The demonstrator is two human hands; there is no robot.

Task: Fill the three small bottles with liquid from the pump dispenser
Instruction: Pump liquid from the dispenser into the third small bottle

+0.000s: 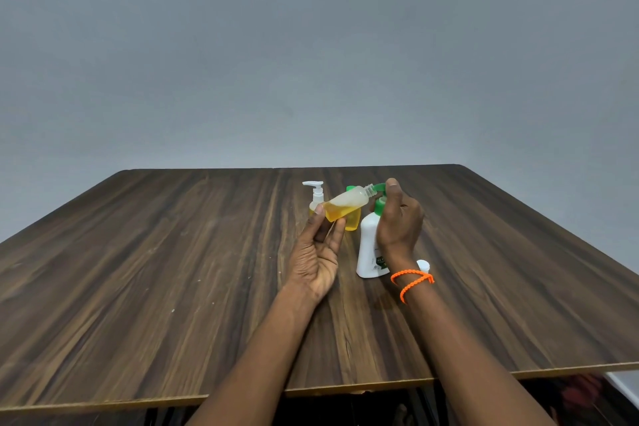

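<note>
The small clear bottle, partly filled with yellow liquid, is tilted with its open neck at the green spout of the white pump dispenser. The left hand has its grip pinched round the bottle's base; the right hand has its grip curled over the pump head. Two more small bottles stand behind: a white-pump bottle and a green-capped bottle, all on the tabletop.

the pump dispenser stands on the table, right of centre; the left hand holds a small bottle tilted, its mouth at the dispenser's spout; the right hand rests on the pump head; behind stand a small pump bottle and another bottle; a cap lies right of the dispenser.
</note>
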